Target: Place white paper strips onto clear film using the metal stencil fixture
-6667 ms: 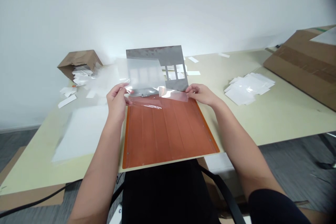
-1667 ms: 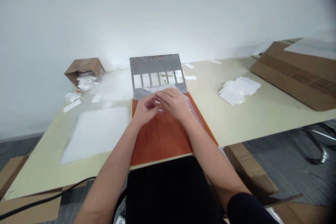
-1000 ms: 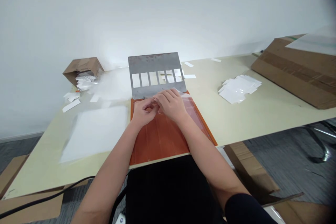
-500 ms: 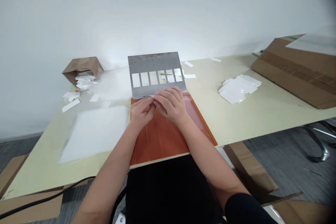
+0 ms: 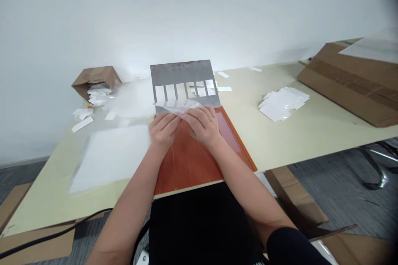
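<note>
A grey metal stencil plate [image 5: 182,72] with a row of rectangular slots stands tilted up at the far edge of an orange board [image 5: 199,174]. A curled sheet of clear plastic film [image 5: 175,107] lies across the plate's lower part, covering the slots' lower ends. My left hand [image 5: 163,130] and my right hand [image 5: 200,126] sit close together on the board's far end, pinching the film between them. Their fingers hide the plate's lower edge.
A tipped cardboard box [image 5: 96,78] spills white pieces at the back left. A white sheet [image 5: 112,157] lies left of the board, a stack of white pieces [image 5: 281,104] lies to the right, and flattened cardboard [image 5: 351,83] overhangs the far right of the pale table [image 5: 311,140].
The film now curls up above my hands and over the slots. My hands have spread slightly apart, the left one moving left, and the plate sits a little higher.
</note>
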The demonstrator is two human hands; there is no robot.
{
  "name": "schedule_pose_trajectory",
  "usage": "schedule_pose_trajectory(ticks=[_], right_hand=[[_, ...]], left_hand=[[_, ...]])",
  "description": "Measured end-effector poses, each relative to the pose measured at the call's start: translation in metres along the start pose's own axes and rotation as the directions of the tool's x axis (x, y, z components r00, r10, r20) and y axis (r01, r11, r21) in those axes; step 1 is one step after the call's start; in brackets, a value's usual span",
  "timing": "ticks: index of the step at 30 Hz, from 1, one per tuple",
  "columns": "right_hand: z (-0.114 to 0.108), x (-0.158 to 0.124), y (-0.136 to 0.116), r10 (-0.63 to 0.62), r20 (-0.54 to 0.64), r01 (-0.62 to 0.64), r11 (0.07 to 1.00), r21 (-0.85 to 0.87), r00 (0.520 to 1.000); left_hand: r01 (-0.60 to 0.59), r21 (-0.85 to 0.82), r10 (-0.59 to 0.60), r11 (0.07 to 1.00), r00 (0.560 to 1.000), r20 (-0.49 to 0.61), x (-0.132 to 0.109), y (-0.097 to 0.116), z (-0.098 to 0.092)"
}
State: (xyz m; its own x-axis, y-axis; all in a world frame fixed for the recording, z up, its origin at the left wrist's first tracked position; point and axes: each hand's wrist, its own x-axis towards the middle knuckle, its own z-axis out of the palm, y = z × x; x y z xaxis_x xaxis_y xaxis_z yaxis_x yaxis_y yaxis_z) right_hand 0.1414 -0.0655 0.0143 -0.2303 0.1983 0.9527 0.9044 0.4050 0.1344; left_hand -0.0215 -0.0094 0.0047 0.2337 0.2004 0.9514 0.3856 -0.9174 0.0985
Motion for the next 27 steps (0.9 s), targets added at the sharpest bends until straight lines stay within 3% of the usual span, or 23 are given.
schedule_pose_trajectory(ticks=[10, 15, 19, 27], right_hand=[[-0.006, 0.007, -0.002, 0.089, 0.047, -0.096, 0.984, 0.152, 0.995], [-0.006, 0.006, -0.001, 0.078, 0.024, -0.081, 0.967, 0.243, 0.997], [-0.005, 0.002, 0.001, 0.089, 0.092, -0.106, 0.974, 0.2, 0.992], [-0.005, 0.004, 0.002, 0.125, 0.109, -0.143, 0.974, 0.178, 0.986]], left_hand=[[-0.21, 0.065, 0.212, 0.975, 0.977, -0.016, 0.005, 0.002, -0.001], [-0.236, 0.067, 0.238, 0.969, 0.971, -0.018, 0.008, 0.004, 0.0], [-0.239, 0.07, 0.242, 0.968, 0.97, -0.032, 0.009, 0.005, 0.001], [-0.26, 0.071, 0.261, 0.963, 0.965, -0.015, 0.011, 0.007, 0.001]])
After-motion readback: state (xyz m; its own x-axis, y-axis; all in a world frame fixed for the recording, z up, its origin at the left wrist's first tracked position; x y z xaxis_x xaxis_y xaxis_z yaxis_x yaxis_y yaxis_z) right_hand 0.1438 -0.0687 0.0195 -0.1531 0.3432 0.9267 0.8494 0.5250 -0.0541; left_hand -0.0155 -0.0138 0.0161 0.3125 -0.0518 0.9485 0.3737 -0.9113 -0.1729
